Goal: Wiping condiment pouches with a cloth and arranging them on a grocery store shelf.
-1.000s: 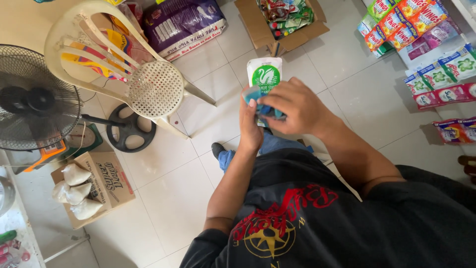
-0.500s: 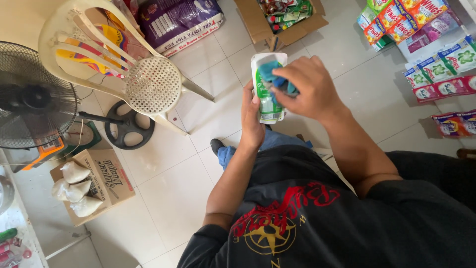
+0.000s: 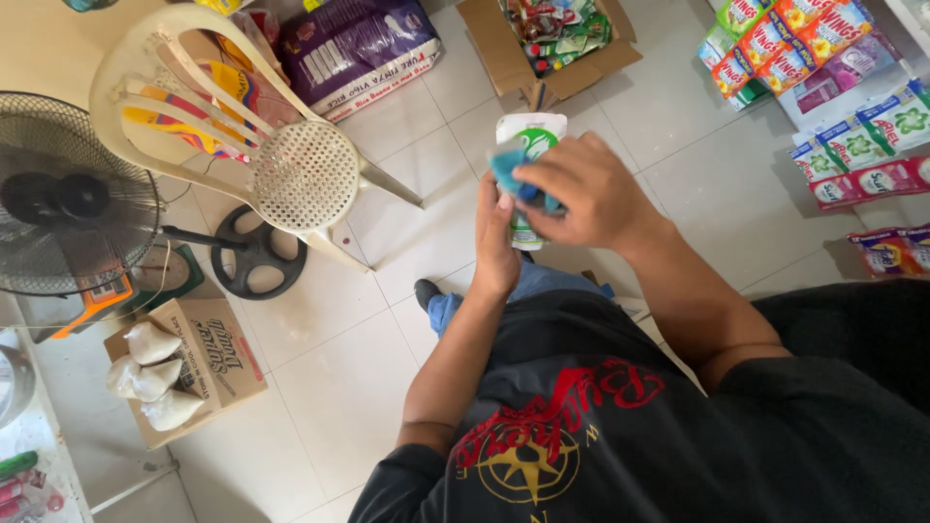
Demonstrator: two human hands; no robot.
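A white and green refill pouch (image 3: 528,145) is held upright in front of the person's body, above the tiled floor (image 3: 320,387). A blue cloth (image 3: 511,167) lies pressed against the front face of the pouch. The left hand (image 3: 496,242) is wrapped around the lower part of the pouch from the side, fingers closed on it. The right hand (image 3: 586,194) lies over the pouch's front, fingers bunched down on the blue cloth, so both hands meet at the pouch.

Beyond the pouch, on the floor, stands an open cardboard box (image 3: 547,44) filled with small packets. Left of it lies a purple sack (image 3: 358,48). A cream plastic chair (image 3: 242,145) with a perforated seat stands left of the hands, holding coloured packets. A standing fan (image 3: 68,194) is at the left edge, its round base (image 3: 257,254) beside the chair legs. A second cardboard box (image 3: 199,363) holding white tied bags (image 3: 150,373) sits below the fan. To the right, rows of coloured sachets and pouches (image 3: 852,145) lie on the floor.
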